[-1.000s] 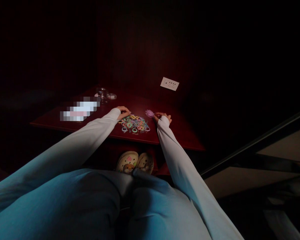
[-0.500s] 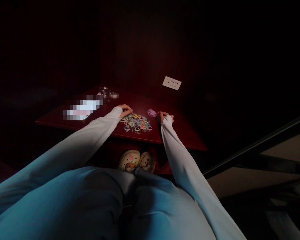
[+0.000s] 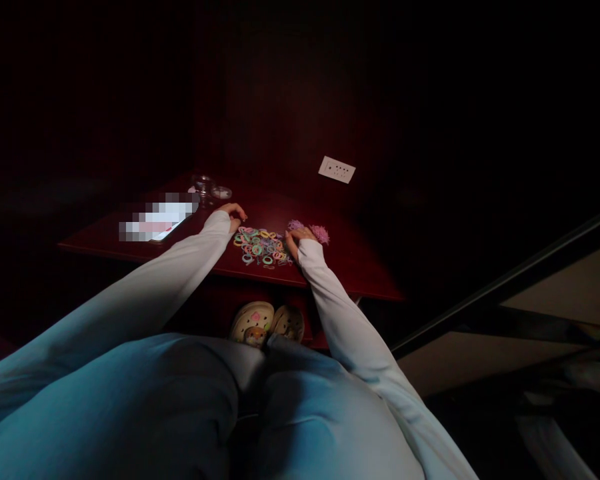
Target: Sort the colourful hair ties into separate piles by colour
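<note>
Toward the desk's (image 3: pixel 347 270) left corner lies a phone (image 3: pixel 173 219). The left hand (image 3: pixel 234 213) curls loosely beside mixed hair ties (image 3: pixel 258 250) near the front edge; the right hand (image 3: pixel 301 237) bends narrowly between them and a pink bunch (image 3: pixel 321 233). Whether either grips cannot be told; light fingertip pinches suit tangled loops.

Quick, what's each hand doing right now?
Left hand: fingers curled beside the pile of small multicoloured bands; grip can't be told.
Right hand: between that pile and the fluffy pink bunch; grip can't be told.
</note>
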A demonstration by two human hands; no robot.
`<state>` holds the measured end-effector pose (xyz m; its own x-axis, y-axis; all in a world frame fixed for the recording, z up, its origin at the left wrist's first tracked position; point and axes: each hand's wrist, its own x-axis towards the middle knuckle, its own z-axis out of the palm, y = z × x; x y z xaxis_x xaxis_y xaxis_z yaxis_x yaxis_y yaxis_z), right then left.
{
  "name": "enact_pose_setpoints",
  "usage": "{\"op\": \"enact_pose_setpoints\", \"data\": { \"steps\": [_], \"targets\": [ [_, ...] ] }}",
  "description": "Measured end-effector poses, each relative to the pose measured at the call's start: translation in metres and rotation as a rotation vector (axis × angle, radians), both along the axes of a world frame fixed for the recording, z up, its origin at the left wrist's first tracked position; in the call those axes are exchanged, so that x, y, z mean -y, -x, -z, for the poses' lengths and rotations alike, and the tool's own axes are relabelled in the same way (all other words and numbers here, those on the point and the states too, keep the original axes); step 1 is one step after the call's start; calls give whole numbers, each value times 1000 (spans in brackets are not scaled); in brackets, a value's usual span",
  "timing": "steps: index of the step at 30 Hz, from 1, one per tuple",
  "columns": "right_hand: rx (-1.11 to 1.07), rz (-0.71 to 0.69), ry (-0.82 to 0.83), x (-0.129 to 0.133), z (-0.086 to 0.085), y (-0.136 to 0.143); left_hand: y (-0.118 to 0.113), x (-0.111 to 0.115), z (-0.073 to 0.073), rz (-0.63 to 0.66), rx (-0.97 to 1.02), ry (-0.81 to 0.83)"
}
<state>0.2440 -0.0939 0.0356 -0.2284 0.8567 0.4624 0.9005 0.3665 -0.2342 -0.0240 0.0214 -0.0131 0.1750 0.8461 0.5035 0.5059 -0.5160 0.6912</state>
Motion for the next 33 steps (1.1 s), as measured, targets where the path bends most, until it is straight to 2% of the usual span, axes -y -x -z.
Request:
{"op": "enact_pose_setpoints", "data": {
  "steps": [3,8,14,21,25,28,33],
  "targets": [
    [-31,-8,3,-2,2,1,-3,3,-3,5,45,63],
    [-114,26,-6,-7,5,-4,-8,13,-11,73,-57,76],
    [-4,-193,13,-1,3,6,-14,27,-13,61,-194,-2],
    [9,-158,19,-5,5,12,-20,27,-15,108,-304,14],
    [5,-198,19,-4,5,23,-18,29,-16,132,-297,2],
    [4,-222,61,-8,8,29,-17,29,-16,98,-288,9],
    [-35,-177,103,-19,17,26,-17,28,-15,82,-228,16]
  ]
}}
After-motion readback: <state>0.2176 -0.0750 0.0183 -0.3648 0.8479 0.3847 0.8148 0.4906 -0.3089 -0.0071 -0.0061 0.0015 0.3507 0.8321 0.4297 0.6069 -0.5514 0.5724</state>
